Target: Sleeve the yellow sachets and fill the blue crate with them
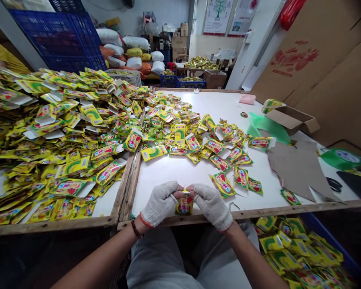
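Both hands wear white knit gloves that leave the fingertips bare. Between them, at the table's front edge, stands a small yellow, green and red printed box (185,204). My left hand (164,200) pinches its top left corner, and my right hand (212,204) pinches the top right corner. The fingers cover much of the box's upper end. Just beyond my right hand lie a flat carton (222,184) of the same print and a green sachet (255,185). A loose pile of similar cartons and sachets (180,134) spreads farther back on the white tabletop (159,172).
A large heap of cartons and packets (48,160) covers the left table, past a wooden edge strip (129,180). At right are torn grey cardboard (297,168), an open cardboard box (291,118) and black scissors (333,184). A blue crate (349,257) of filled boxes stands below right.
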Motion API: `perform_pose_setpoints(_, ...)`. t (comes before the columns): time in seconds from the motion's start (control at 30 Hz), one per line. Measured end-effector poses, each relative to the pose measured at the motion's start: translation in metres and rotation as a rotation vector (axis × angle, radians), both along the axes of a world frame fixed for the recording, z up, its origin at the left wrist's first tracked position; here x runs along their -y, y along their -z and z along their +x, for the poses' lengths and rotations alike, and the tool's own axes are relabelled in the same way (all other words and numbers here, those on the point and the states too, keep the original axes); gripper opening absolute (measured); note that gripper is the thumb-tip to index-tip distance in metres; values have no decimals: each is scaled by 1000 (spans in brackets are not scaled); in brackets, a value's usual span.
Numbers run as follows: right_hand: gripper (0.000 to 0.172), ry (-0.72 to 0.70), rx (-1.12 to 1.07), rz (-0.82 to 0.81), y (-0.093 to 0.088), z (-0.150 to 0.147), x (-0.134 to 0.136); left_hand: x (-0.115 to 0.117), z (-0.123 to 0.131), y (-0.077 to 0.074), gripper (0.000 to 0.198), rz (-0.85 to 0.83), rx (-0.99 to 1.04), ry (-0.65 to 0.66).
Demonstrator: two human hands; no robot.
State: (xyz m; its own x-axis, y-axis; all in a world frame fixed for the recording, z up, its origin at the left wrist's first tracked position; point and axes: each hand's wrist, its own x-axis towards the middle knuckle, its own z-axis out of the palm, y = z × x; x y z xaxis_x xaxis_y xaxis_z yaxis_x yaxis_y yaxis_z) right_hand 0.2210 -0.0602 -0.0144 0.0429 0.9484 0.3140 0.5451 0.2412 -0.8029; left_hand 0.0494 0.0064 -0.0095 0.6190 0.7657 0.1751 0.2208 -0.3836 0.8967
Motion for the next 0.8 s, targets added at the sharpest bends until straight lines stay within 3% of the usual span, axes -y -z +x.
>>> perform_pose_setpoints(0.17, 18, 18, -44, -174, -17, -2, -6, -8, -3, -19, 25, -168, -43, 55)
perform_pose_setpoints(0.3, 16, 27, -2, -186, -16, -1, -10, -12, -3, -17, 24, -221, -36, 76)
perform_pose_setpoints(0.4, 20, -36, 29, -63, -9, 1, -4, -9, -9, -9, 24, -76, -28, 112)
perform_pose_setpoints(0.53, 32, -195, 141, 106, 2, 7, 11, 1, -24, 3, 25, 355, -45, 252)
perform_pose_setpoints(0.6, 38, -232, 218, 153, 7, 10, 17, 6, -28, 9, 28, 512, -98, 259)
perform_pose_setpoints(0.67, 44, -249, 262, 163, 11, 11, 19, 10, -28, 13, 31, 542, -133, 212)
perform_pose_setpoints(0.8, 47, -178, 240, 179, 20, 8, 18, 13, -23, 19, 35, 405, -68, 132)
